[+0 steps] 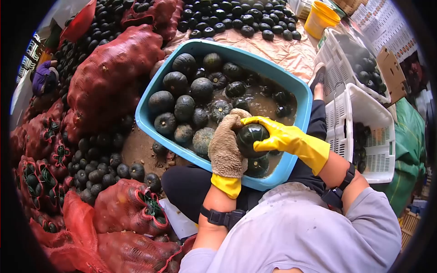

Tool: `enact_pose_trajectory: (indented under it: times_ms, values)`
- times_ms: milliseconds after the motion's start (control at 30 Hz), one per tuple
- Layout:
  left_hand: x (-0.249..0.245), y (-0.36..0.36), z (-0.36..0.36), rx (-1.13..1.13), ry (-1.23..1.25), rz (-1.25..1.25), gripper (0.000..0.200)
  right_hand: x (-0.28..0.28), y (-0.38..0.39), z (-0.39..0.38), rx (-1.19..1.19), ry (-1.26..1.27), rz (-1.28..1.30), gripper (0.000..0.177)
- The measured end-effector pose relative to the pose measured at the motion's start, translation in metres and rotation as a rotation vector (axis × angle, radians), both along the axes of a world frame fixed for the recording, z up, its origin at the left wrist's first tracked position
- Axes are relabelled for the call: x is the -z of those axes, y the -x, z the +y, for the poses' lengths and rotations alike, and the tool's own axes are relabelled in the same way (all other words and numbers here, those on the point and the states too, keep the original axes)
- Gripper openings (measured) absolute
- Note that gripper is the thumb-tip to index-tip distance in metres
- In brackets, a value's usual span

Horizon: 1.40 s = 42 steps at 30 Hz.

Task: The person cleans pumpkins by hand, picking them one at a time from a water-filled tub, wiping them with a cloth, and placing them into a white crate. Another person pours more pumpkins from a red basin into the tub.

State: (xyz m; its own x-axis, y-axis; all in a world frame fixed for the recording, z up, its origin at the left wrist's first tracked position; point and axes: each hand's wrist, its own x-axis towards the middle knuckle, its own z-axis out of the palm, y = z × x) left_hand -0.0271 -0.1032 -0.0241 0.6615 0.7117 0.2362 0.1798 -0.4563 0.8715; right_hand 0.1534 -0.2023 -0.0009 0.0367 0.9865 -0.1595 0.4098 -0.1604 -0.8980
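Note:
A dark green pumpkin (251, 140), wet and shiny, is held between my two hands over the near side of a blue tub (144, 108). My right hand (284, 139), in a yellow rubber glove, grips it from the right with thumb and fingers spread round it. My left hand (227, 144) wears a brown fuzzy mitt over a yellow glove and presses against the pumpkin's left side; its fingers are mostly hidden by the mitt. Muddy water (261, 109) and several more pumpkins (201, 88) fill the tub, duller ones at left, wet ones at right.
Red mesh sacks (114, 68) of pumpkins crowd the left, with loose pumpkins (95, 175) between them. White plastic crates (375, 132) holding pumpkins stand at right. Behind the tub are rows of pumpkins (246, 20) on a sheet and a yellow bucket (321, 20). Another person (44, 78) is at far left.

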Motion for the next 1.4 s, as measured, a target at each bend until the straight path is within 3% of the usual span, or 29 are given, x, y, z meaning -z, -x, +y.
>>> enact_pose_trajectory:
  times_ms: [67, 133, 200, 233, 300, 333, 367, 400, 500, 533, 567, 600, 633, 667, 733, 800, 833, 867, 900, 933, 967, 1033, 1067, 1100, 1167, 1200, 1267, 1300, 1400]
  values:
    - [-0.008, 0.003, -0.003, -0.060, 0.014, 0.138, 0.052, 0.001, 0.013, -0.004, 0.257, 0.136, 0.643, 0.070]
    - [0.000, -0.005, -0.009, -0.180, 0.076, 0.224, 0.066, 0.050, 0.041, -0.007, 0.809, 0.146, 1.177, 0.067]
    - [-0.037, -0.008, -0.012, -0.051, 0.177, 0.179, 0.070, 0.079, 0.038, 0.000, 0.696, -0.207, 0.503, 0.072]
    - [-0.011, -0.009, -0.010, -0.044, 0.097, 0.166, 0.069, 0.062, 0.024, -0.005, 0.544, -0.090, 0.104, 0.079]
    - [0.012, -0.008, 0.000, 0.020, -0.299, -0.060, 0.064, 0.024, 0.023, -0.010, 0.326, -0.044, -0.132, 0.084]
    - [-0.009, -0.004, 0.009, 0.185, -0.173, -0.003, 0.055, 0.017, 0.026, -0.013, 0.263, -0.029, -0.249, 0.084]
    - [-0.004, -0.003, 0.006, 0.126, -0.097, 0.001, 0.055, 0.006, 0.025, -0.011, 0.269, 0.043, -0.063, 0.080]
    - [0.007, -0.001, 0.004, 0.057, -0.024, -0.001, 0.055, -0.012, 0.022, -0.012, 0.323, 0.255, 0.400, 0.075]
    - [0.018, -0.010, -0.009, -0.131, 0.034, 0.028, 0.061, 0.041, 0.050, -0.003, 0.822, 0.157, 1.067, 0.069]
    - [0.019, -0.014, -0.015, -0.181, 0.029, 0.049, 0.064, 0.040, 0.060, 0.001, 0.866, 0.010, 1.073, 0.073]
    - [0.001, -0.011, -0.025, -0.194, 0.152, 0.030, 0.063, 0.068, 0.051, 0.003, 0.751, -0.153, 0.752, 0.077]
    - [0.004, -0.010, -0.022, -0.145, 0.034, -0.021, 0.062, 0.095, 0.036, 0.003, 0.631, -0.298, 0.430, 0.081]
    - [0.009, -0.010, -0.015, -0.098, -0.080, -0.074, 0.061, 0.042, 0.014, -0.003, 0.369, -0.062, -0.039, 0.088]
    - [0.012, -0.008, -0.008, -0.056, -0.191, -0.127, 0.060, 0.019, 0.023, -0.006, 0.300, -0.172, 0.129, 0.087]
    - [0.004, 0.001, 0.003, 0.044, -0.071, -0.078, 0.052, 0.011, 0.018, -0.014, 0.163, -0.079, -0.243, 0.087]
    - [0.002, 0.001, 0.004, -0.025, 0.251, 0.117, 0.049, 0.000, 0.027, -0.014, 0.354, 0.025, 0.579, 0.087]
    - [0.001, 0.000, 0.000, -0.084, 0.181, 0.089, 0.050, -0.003, 0.036, -0.013, 0.435, 0.079, 0.990, 0.088]
    - [0.001, -0.003, -0.006, -0.142, 0.105, 0.057, 0.052, 0.009, 0.044, -0.008, 0.631, 0.147, 0.982, 0.087]
    - [0.004, -0.008, -0.010, -0.140, 0.055, 0.018, 0.056, 0.044, 0.048, -0.007, 0.645, -0.061, 0.820, 0.088]
    - [-0.009, -0.008, -0.014, -0.137, 0.023, 0.240, 0.059, 0.082, 0.048, -0.006, 0.665, -0.260, 0.661, 0.089]
    - [0.008, -0.008, -0.015, -0.141, -0.138, 0.200, 0.059, 0.102, 0.036, -0.014, 0.586, -0.265, 0.476, 0.096]
    - [0.013, -0.010, -0.010, -0.106, -0.185, 0.353, 0.054, 0.114, 0.026, -0.031, 0.589, -0.083, 0.491, 0.098]
    - [-0.011, -0.015, -0.002, -0.072, -0.074, 0.552, 0.048, 0.104, 0.027, -0.031, 0.589, 0.008, 0.501, 0.099]
    - [0.006, -0.014, 0.006, -0.053, 0.177, 0.415, 0.040, 0.090, 0.014, -0.028, 0.608, 0.173, 0.636, 0.097]
    - [0.040, -0.012, 0.021, -0.088, 0.681, 0.107, 0.026, -0.003, -0.012, 0.020, 0.571, 0.148, 0.944, 0.068]
    - [0.038, -0.015, 0.020, -0.107, 0.838, -0.071, 0.027, 0.007, -0.042, 0.055, 0.579, -0.125, 1.028, 0.055]
    - [0.035, -0.020, 0.016, -0.155, 1.145, -0.456, 0.030, -0.056, -0.081, 0.114, 0.489, -0.541, 0.955, 0.065]
    - [0.043, -0.021, 0.014, -0.217, 1.068, -0.491, 0.031, -0.064, -0.094, 0.133, 0.395, -0.778, 0.943, 0.069]
    - [0.062, -0.008, -0.007, -0.149, -0.055, 0.120, 0.037, -0.063, -0.092, 0.107, 0.178, -0.070, 0.147, 0.054]
